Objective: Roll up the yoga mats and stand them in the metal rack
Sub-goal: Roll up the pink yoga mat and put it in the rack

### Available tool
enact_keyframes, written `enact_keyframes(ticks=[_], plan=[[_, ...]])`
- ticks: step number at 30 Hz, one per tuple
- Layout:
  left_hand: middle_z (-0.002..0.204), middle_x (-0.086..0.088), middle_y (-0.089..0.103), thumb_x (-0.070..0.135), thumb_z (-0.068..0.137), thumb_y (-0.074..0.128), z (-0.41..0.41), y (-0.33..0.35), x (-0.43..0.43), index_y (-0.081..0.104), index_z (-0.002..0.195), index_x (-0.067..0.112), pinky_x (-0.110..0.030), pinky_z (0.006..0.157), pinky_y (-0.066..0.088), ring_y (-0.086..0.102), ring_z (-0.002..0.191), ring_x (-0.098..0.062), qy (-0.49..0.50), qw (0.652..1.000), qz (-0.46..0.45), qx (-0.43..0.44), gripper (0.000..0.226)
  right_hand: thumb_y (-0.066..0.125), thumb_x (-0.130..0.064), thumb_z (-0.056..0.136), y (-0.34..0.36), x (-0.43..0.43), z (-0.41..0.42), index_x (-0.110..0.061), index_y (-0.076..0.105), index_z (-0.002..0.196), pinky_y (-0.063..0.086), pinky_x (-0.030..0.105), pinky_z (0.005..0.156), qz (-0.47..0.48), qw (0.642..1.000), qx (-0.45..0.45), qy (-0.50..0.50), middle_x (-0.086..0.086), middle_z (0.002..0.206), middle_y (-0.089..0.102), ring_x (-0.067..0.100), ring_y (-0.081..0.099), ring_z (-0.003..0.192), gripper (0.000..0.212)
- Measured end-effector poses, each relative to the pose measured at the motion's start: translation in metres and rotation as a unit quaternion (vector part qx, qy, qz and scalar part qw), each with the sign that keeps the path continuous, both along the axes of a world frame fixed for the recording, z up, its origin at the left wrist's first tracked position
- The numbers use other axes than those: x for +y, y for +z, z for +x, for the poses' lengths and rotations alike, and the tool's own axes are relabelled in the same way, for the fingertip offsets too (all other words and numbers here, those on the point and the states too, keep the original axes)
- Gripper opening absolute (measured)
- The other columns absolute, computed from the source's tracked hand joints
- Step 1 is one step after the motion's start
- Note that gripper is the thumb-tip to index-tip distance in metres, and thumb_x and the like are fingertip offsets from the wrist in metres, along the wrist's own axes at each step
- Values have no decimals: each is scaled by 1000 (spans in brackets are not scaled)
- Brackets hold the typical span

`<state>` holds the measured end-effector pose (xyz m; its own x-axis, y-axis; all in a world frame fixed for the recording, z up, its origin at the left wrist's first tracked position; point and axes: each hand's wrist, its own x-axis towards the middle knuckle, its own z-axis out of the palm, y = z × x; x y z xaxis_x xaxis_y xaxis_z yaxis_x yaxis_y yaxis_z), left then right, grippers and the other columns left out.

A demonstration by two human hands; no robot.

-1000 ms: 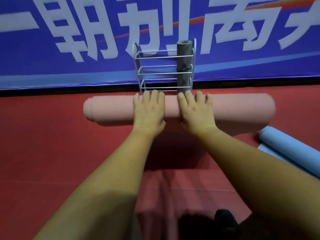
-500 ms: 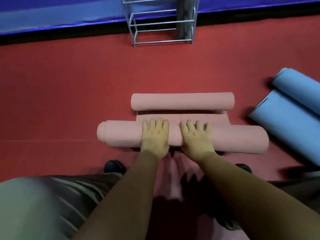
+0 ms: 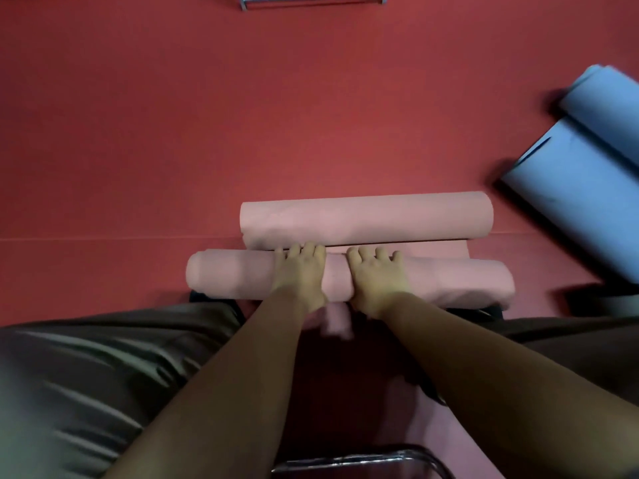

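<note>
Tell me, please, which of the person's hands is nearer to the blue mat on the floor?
Right. The right hand presses the pink roll on the side toward the blue mat; the left hand lies beside it, farther away.

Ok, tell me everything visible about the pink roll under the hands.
The near pink roll is a matte, foam-looking cylinder lying on its side across the red floor, its left end slightly stepped. The left hand and right hand press flat on its middle, fingers over the top. A second pink roll lies parallel just beyond, with a flat pink strip between them.
</note>
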<state>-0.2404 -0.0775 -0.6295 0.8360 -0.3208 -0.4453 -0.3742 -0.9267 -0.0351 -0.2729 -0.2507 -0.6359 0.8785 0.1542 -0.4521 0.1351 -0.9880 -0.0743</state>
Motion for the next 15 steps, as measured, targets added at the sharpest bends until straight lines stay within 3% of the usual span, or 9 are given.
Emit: enact_keyframes(ticks=[3, 6, 11, 15], plan=[[143, 2, 50, 55, 66, 88, -3, -6, -2, 43, 142, 24, -50, 115, 33, 46, 133, -28, 10, 999, 10, 48, 94, 71, -50, 76, -8, 0, -5, -21, 36, 147, 40, 55, 100, 0, 1000, 24, -3, 7, 142, 51, 38, 51, 127, 84], [144, 2, 49, 53, 64, 90, -6, -16, -5, 41, 144, 26, -49, 112, 34, 44, 134, -28, 24, 996, 13, 85, 98, 78, -54, 72, -16, 0, -6, -21, 36, 148, 40, 54, 103, -17, 999, 51, 8, 6, 145, 50, 37, 51, 130, 92], [152, 2, 45, 63, 60, 92, -5, -27, -5, 37, 155, 24, -51, 122, 27, 40, 142, -28, 40, 990, 17, 133, 117, 86, -69, 61, -29, 1, -2, -22, 38, 146, 38, 56, 108, -12, 996, 91, 15, 3, 147, 51, 34, 52, 132, 108], [157, -1, 44, 61, 61, 94, -3, -37, -4, 34, 158, 21, -50, 127, 22, 36, 147, -28, 52, 985, 11, 165, 121, 84, -55, 71, -38, 3, 2, -19, 37, 146, 39, 55, 110, -16, 991, 131, 22, 6, 150, 50, 34, 50, 134, 96]])
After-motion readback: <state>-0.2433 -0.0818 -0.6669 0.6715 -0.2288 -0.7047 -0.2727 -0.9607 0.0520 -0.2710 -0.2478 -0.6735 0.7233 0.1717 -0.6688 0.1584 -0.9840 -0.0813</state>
